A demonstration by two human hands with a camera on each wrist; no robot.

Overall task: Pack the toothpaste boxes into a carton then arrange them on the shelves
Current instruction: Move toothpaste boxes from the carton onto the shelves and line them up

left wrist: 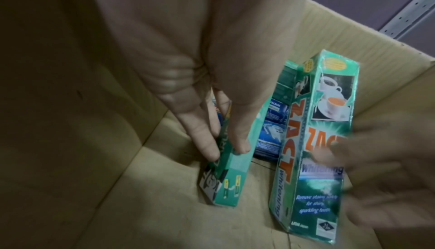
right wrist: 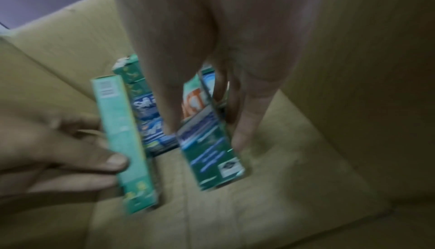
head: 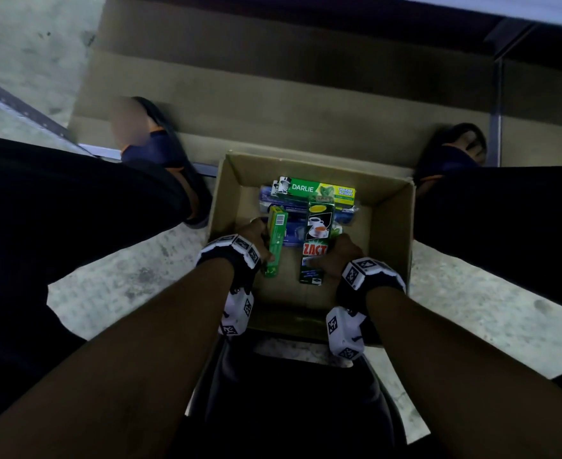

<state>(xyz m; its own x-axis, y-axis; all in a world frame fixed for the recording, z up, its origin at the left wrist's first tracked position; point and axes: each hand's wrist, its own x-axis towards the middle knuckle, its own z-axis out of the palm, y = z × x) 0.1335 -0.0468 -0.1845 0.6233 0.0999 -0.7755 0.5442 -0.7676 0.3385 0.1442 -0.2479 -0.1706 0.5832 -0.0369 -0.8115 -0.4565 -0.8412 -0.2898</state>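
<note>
Inside the carton point(head: 392, 223), left hand point(head: 256, 235) pinches the slim green box point(head: 275, 245); right hand point(head: 341, 256) apparently clasps the Zact box point(head: 317, 240) — light, stiff, best held mid-length.

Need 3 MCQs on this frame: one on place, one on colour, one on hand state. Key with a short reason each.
1. Where does the DARLIE box with its name facing up lie?
A. at the carton's far end
B. on the floor
C. in the right hand

2. What colour are the ZACT letters on the ZACT box?
A. blue
B. orange-red
C. yellow

3. What is the left hand doing?
A. resting flat on the floor
B. hanging idle
C. gripping a slim green box

Key:
1 A, it lies across the other boxes by the far wall of the carton.
2 B, orange-red letters show in the head and left wrist views.
3 C, thumb and fingers pinch the box's sides, while the right hand holds the ZACT box.
</note>
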